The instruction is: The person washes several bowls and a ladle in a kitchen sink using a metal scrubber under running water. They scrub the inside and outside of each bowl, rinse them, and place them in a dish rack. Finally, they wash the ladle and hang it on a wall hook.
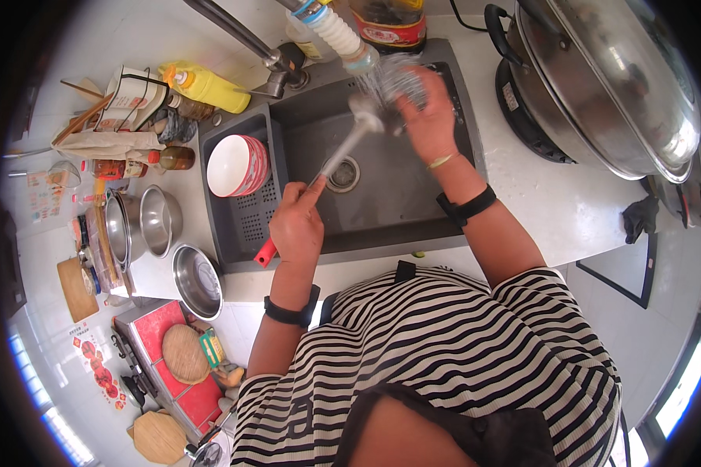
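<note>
My left hand (297, 222) grips the handle of a long metal utensil (350, 141) with a red handle end (265, 253); its blurred head lies near the running water. My right hand (429, 119) holds a silvery scrubber (406, 87), blurred, beside the stream. Water pours from a ribbed white faucet hose (336, 35) into the grey sink (385, 198). The drain (343, 174) lies below the utensil's shaft. Stacked red-and-white bowls (233, 166) rest in the perforated side basket (254, 225) at the sink's left.
A large lidded steel pot (590, 87) stands right of the sink. Steel bowls (158, 220) and a steel basin (197, 280) are at the left. Behind are a yellow soap bottle (210, 87), a metal faucet (277, 73) and a dark jug with a red label (388, 29).
</note>
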The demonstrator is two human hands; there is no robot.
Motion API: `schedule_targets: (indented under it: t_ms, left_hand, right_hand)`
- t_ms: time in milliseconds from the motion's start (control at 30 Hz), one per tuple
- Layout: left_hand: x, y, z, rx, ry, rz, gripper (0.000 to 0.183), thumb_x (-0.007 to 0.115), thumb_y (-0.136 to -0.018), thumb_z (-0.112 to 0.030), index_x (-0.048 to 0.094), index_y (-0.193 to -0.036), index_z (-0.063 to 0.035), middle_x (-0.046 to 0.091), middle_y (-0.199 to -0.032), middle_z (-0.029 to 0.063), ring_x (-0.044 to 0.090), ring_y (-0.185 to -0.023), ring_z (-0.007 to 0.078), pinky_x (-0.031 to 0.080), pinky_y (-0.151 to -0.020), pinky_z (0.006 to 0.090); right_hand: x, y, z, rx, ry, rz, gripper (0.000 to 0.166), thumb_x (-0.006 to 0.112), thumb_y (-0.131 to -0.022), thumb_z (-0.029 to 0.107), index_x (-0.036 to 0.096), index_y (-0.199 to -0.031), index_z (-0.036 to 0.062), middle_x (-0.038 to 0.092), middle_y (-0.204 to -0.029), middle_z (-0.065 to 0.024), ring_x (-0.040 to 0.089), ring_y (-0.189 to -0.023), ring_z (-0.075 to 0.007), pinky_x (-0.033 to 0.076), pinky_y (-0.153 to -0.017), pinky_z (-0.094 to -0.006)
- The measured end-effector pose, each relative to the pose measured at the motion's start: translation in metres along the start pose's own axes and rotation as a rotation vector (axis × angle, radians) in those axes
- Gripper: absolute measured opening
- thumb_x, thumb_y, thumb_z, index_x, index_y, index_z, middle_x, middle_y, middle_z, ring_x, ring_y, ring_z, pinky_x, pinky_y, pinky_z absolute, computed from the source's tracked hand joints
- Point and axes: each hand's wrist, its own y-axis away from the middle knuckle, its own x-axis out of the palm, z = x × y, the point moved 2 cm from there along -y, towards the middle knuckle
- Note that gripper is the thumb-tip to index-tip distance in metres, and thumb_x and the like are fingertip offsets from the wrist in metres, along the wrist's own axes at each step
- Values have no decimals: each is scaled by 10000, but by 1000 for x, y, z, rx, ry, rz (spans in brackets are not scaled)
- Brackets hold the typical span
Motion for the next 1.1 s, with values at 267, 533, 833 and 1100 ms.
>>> schedule_targets:
  t_ms: [267, 533, 833, 1100]
  left_hand:
    - [-9, 3, -9, 147, -96, -48, 396, 645, -763, 41, 787, -1056, -184, 611, -919, 27, 640, -756, 246, 505, -651, 374]
    - [-12, -4, -1, 183, -163, -59, 376, 660, -742, 35, 787, -1031, -169, 612, -919, 25, 646, -778, 235, 495, -662, 376]
    - [-18, -14, -3, 247, -170, -65, 332, 679, -747, 15, 782, -1007, -163, 628, -917, 21, 649, -770, 232, 491, -650, 372]
    - [-9, -27, -1, -66, 261, 20, 341, 663, -806, 71, 771, -1072, -113, 719, -1005, 89, 692, -825, 294, 551, -720, 341]
  right_hand:
    - [24, -11, -38, 420, -7, 473, 532, 741, -835, 281, 628, -1281, 15, 643, -1268, -203, 587, -1204, -397, 476, -1024, -436]
    - [37, 12, 18, -411, 333, 582, 380, 696, -901, 289, 652, -1165, 18, 691, -1095, -170, 652, -1031, -389, 509, -930, -422]
    - [35, 3, -69, 816, -373, 425, 376, 664, -924, 331, 687, -1153, 33, 718, -1021, -112, 674, -925, -250, 514, -861, -370]
    - [28, 8, -85, 1183, -1054, 71, 317, 593, -1032, 279, 635, -1206, 18, 697, -1133, -75, 661, -1002, -203, 519, -952, -341]
